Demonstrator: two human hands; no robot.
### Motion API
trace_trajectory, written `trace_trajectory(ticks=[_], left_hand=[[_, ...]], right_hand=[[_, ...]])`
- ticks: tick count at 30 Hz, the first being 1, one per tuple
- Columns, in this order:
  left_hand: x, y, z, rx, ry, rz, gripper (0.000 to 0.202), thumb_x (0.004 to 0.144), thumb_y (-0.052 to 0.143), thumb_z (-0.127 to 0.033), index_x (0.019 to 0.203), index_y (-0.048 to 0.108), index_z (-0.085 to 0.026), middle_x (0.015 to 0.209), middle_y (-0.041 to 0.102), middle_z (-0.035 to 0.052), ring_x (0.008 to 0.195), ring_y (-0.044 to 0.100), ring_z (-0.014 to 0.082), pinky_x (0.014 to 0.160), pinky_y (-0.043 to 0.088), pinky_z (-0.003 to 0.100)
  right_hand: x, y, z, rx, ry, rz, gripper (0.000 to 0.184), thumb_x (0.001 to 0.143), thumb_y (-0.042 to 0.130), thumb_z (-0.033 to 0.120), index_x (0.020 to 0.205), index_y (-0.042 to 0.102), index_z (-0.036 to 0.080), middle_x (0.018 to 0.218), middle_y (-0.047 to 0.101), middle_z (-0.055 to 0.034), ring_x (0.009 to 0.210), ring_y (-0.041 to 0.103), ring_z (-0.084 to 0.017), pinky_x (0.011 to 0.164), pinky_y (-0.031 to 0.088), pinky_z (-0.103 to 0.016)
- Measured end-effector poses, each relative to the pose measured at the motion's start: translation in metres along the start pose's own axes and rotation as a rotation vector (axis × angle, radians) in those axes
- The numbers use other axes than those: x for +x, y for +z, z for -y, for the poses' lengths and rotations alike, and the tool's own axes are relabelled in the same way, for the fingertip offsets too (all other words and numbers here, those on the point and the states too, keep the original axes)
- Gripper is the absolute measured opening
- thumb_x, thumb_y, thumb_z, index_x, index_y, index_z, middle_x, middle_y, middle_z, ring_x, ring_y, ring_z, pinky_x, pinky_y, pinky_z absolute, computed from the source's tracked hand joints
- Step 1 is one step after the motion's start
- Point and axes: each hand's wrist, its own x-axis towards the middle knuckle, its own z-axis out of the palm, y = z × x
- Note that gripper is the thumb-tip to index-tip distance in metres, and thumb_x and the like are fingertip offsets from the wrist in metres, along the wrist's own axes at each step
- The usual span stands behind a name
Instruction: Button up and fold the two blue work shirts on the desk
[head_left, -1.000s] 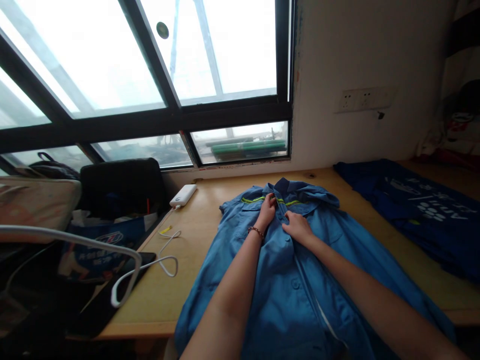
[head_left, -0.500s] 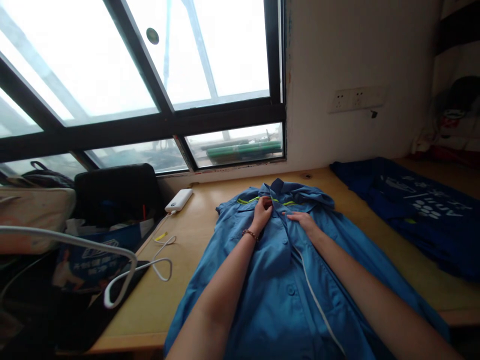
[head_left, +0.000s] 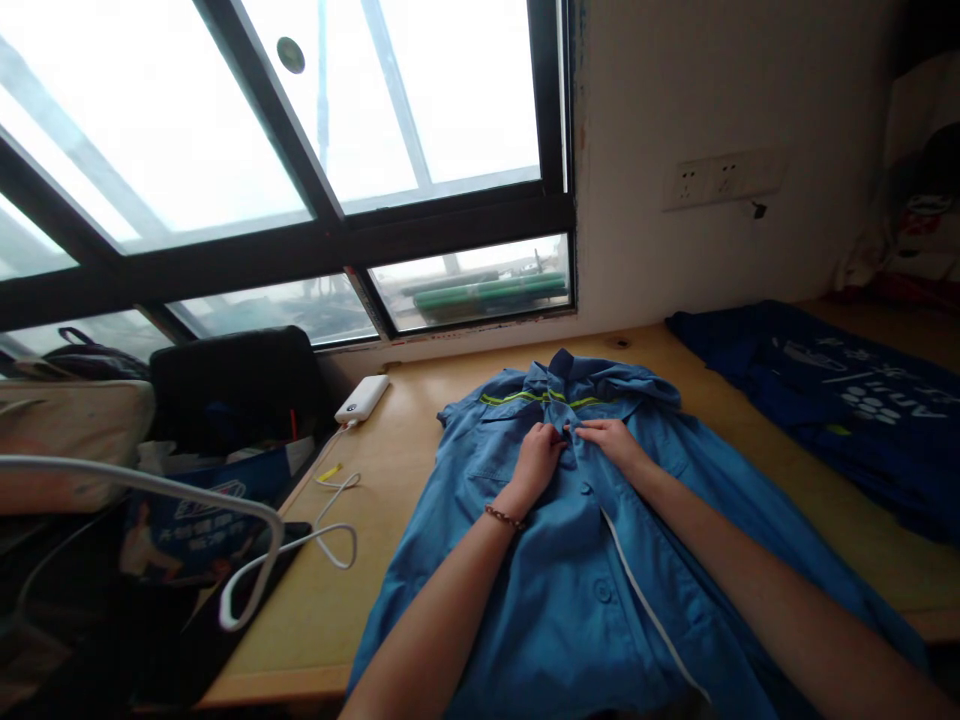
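Both my left hand (head_left: 540, 458) and right hand (head_left: 611, 445) pinch the blue work shirt (head_left: 540, 595) overhanging the tabletop (head_left: 409, 430) at its front edge; seemingly buttoning, which calls for careful alignment.

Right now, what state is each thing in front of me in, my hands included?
Blue jacket: lying front up, visible lower buttons undone.
Left hand: curled, gripping the jacket's front.
Right hand: fingers on its front edge, grip partly hidden.
Navy garment: spread out, printed side up.
White cable: loosely looped, plugged into the power bank.
Power bank: lying flat.
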Motion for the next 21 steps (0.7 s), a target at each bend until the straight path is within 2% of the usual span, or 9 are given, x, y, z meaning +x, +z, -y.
trace_trajectory(ticks=[3,6,8,10,13,16,19,21], left_hand=[[-0.002,-0.002,-0.002,0.030,-0.018,-0.038,0.006,0.074,0.052,-0.014,0.069,0.051,-0.015,0.075,0.052,0.0038,0.068,0.050,0.0142,0.064,0.040,0.026],[-0.005,-0.004,-0.006,0.037,-0.057,-0.084,0.004,0.076,0.051,-0.016,0.071,0.050,-0.016,0.073,0.055,0.0045,0.069,0.053,0.0160,0.065,0.041,0.028],[-0.006,-0.004,-0.008,-0.044,-0.116,-0.095,0.005,0.076,0.052,-0.018,0.072,0.050,-0.016,0.067,0.056,0.0036,0.065,0.054,0.0162,0.062,0.042,0.028],[-0.004,-0.004,-0.008,-0.243,-0.207,-0.053,0.009,0.077,0.051,-0.022,0.070,0.048,-0.016,0.059,0.055,0.0017,0.055,0.055,0.0150,0.055,0.043,0.027],[-0.002,-0.003,-0.006,-0.701,-0.381,0.090,0.011,0.077,0.052,-0.024,0.073,0.046,-0.015,0.053,0.055,0.0004,0.046,0.055,0.0138,0.048,0.046,0.026],[-0.001,-0.002,-0.001,-1.071,-0.478,0.152,0.017,0.072,0.059,-0.021,0.078,0.046,-0.013,0.060,0.061,0.0037,0.055,0.062,0.0152,0.056,0.050,0.027],[-0.004,-0.002,0.001,-1.238,-0.497,0.147,0.025,0.065,0.067,-0.020,0.078,0.047,-0.012,0.067,0.064,0.0071,0.063,0.064,0.0163,0.063,0.051,0.026],[-0.005,-0.003,0.002,-1.280,-0.506,0.147,0.027,0.063,0.069,-0.020,0.077,0.048,-0.012,0.068,0.065,0.0083,0.064,0.064,0.0170,0.064,0.052,0.027]], right_hand=[[-0.004,0.007,-0.004,-0.244,-0.110,0.016,0.025,0.066,0.054,0.029,0.081,0.069,0.015,0.078,0.068,-0.0049,0.081,0.060,-0.022,0.077,0.045,-0.034],[-0.011,0.014,-0.005,-0.597,-0.241,-0.028,0.025,0.072,0.047,0.023,0.080,0.069,0.016,0.081,0.067,-0.0073,0.079,0.059,-0.020,0.073,0.043,-0.030],[-0.016,0.018,-0.005,-0.780,-0.306,-0.062,0.027,0.074,0.043,0.021,0.077,0.069,0.015,0.079,0.066,-0.0088,0.075,0.058,-0.019,0.071,0.042,-0.028],[-0.020,0.020,-0.004,-0.839,-0.330,-0.079,0.028,0.075,0.041,0.020,0.073,0.068,0.015,0.075,0.065,-0.0084,0.072,0.058,-0.017,0.068,0.041,-0.026],[-0.018,0.019,-0.003,-0.683,-0.252,-0.069,0.026,0.073,0.043,0.023,0.067,0.067,0.015,0.070,0.065,-0.0054,0.068,0.057,-0.017,0.063,0.040,-0.024],[-0.011,0.014,-0.003,-0.371,-0.105,-0.085,0.024,0.069,0.048,0.028,0.069,0.068,0.014,0.070,0.066,-0.0042,0.070,0.059,-0.019,0.063,0.043,-0.025],[-0.008,0.011,0.000,-0.118,-0.022,-0.113,0.026,0.067,0.050,0.031,0.073,0.069,0.015,0.074,0.067,-0.0045,0.076,0.060,-0.021,0.070,0.044,-0.028],[-0.009,0.010,0.004,-0.060,0.003,-0.098,0.027,0.068,0.050,0.034,0.073,0.069,0.015,0.073,0.068,-0.0045,0.076,0.060,-0.021,0.073,0.045,-0.030]])
